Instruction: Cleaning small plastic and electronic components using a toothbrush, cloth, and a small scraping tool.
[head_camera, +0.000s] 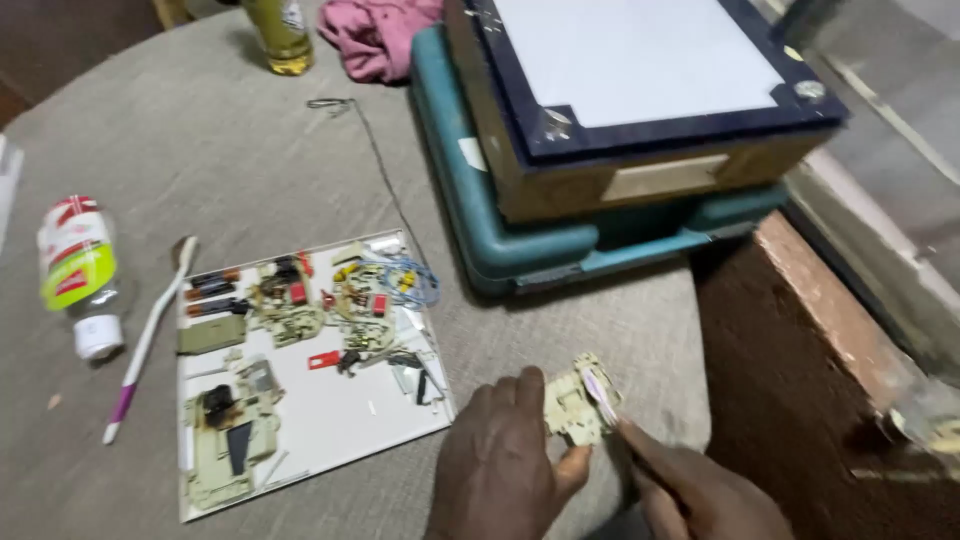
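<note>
- A small cream circuit board (578, 403) is pinched at its edge by the left hand (505, 465), kept tilted just above the grey cloth.
- A thin pink-tipped tool (602, 393) is gripped by the right hand (700, 490), its tip touching the board.
- More parts are laid out on a white tray (330, 420) nearby.

Soft, even indoor light is falling across the grey cloth (230, 170), seemingly from above, though the source is lying outside the view. The white panel (640, 55) at the top is glaring almost to blankness. Faint shadows are gathering under the teal case (470, 210) and in the dark gap at right. Motion blur is smearing the whole picture, especially the right edge, and the small parts on the white tray (330, 420) are reading soft.
</note>
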